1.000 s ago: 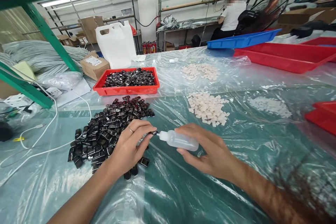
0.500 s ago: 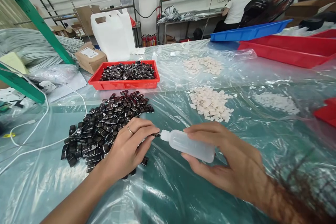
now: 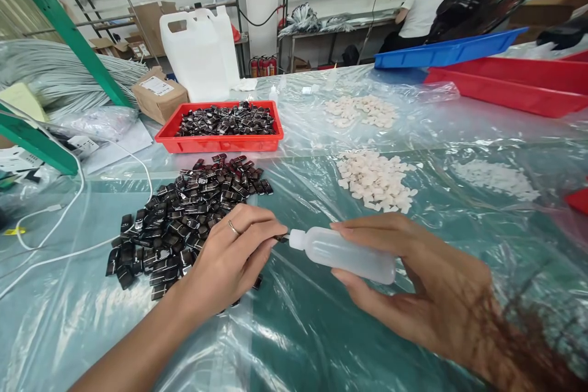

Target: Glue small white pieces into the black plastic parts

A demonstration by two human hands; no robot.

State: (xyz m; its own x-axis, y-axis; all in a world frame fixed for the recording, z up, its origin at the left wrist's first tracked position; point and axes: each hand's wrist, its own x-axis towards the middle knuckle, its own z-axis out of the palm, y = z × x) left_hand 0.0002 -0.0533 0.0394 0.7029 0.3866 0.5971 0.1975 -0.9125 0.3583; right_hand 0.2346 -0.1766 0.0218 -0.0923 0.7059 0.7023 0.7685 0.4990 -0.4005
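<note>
My right hand (image 3: 427, 294) grips a small translucent squeeze bottle (image 3: 346, 253), lying almost level with its nozzle pointing left. My left hand (image 3: 229, 260), a ring on one finger, pinches a small black part (image 3: 279, 237) right at the nozzle tip. Just behind and left of my left hand spreads a loose pile of small black parts (image 3: 184, 220) on the plastic-covered table (image 3: 294, 331).
A red tray (image 3: 220, 142) of black parts stands behind the pile. Heaps of white pieces (image 3: 376, 180) lie to the right, with red and blue trays (image 3: 459, 52) beyond. White jugs (image 3: 197, 55), a cardboard box (image 3: 158, 98) and cables (image 3: 68, 220) are at left. Another person (image 3: 422, 6) sits far back.
Both hands and the bottle have stayed together with the nozzle at the black part. The view has shifted slightly, so everything sits a little lower and to the right.
</note>
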